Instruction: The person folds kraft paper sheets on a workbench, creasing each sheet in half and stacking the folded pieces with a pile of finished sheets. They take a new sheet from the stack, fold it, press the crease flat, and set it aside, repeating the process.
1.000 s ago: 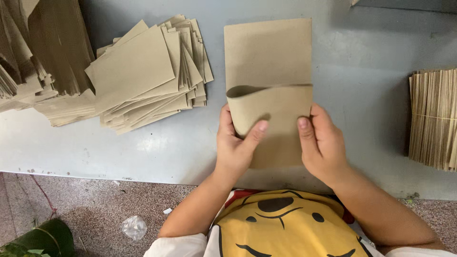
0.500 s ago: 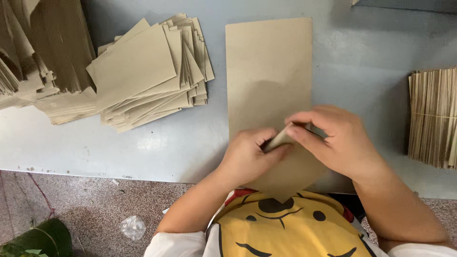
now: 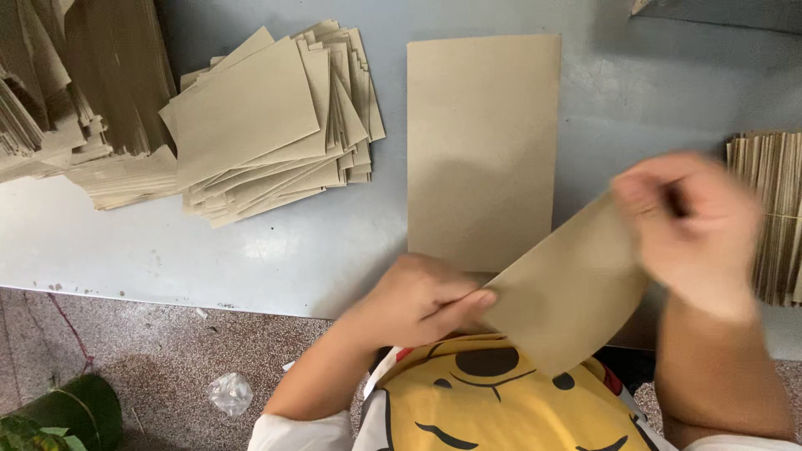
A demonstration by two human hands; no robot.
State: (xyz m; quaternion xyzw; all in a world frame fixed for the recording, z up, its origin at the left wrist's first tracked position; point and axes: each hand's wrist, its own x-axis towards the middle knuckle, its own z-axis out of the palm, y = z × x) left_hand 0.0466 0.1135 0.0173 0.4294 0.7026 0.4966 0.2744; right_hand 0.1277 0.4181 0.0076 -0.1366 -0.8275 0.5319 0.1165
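**Brown paper sheet lifted at the near edge of the tabletop**

Brown paper fills the scene. The left hand (image 3: 418, 302) pinches the lower corner of a paper sheet (image 3: 568, 284) at the near edge of the grey tabletop (image 3: 276, 250), fingers closed on it. The right hand (image 3: 689, 221) is blurred at the sheet's upper end; it seems to grip that end, but I cannot tell for sure. The sheet slants up from left to right, partly over a flat brown piece (image 3: 483, 150) lying lengthwise on the tabletop. A fanned stack of cut sheets (image 3: 267, 125) lies to the left, well apart, with a taller heap (image 3: 58, 108) beyond it and a bundle (image 3: 773, 209) at the right edge.

To handle the sheet well, I judge both ends should be held lightly and kept taut, so the paper neither creases nor drags the flat piece beneath out of line.
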